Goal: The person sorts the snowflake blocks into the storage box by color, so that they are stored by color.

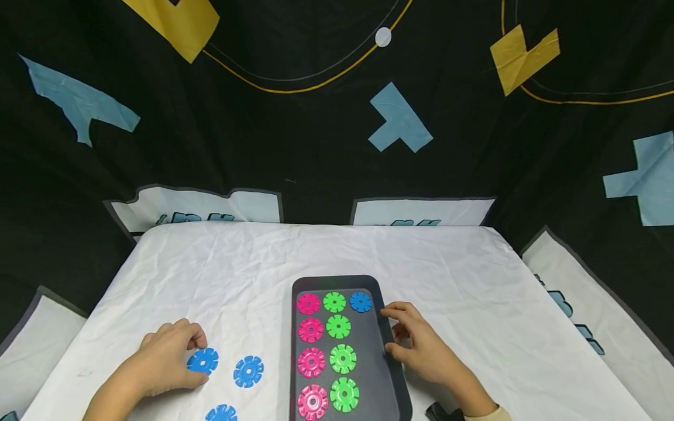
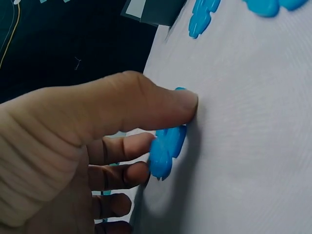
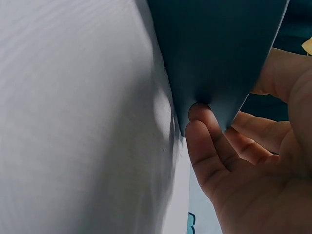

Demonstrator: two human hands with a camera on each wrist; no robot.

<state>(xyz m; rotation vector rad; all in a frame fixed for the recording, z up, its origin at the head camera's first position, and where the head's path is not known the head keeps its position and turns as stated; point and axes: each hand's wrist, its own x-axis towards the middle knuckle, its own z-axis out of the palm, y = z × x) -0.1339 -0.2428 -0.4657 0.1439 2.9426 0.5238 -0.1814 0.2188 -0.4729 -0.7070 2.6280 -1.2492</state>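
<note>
My left hand (image 1: 165, 362) pinches a blue notched building disc (image 1: 202, 361) between thumb and fingertips at the left of the table. In the left wrist view the disc (image 2: 162, 158) stands tilted, and the thumb covers part of it. To its right lies another blue disc (image 1: 248, 372), with one more (image 1: 221, 413) at the bottom edge. My right hand (image 1: 421, 345) holds the right rim of a dark grey tray (image 1: 376, 374). Fingertips (image 3: 199, 134) press on the tray's outer wall in the right wrist view. Inside are a pink column (image 1: 311, 362), a green column (image 1: 343, 359) and a blue disc (image 1: 360, 302) at top right.
A white cloth (image 1: 447, 263) covers the table. Behind it hangs a black curtain (image 1: 295, 152) with blue and yellow shapes. Near my right wrist, a small black object (image 1: 439, 413) shows at the bottom edge.
</note>
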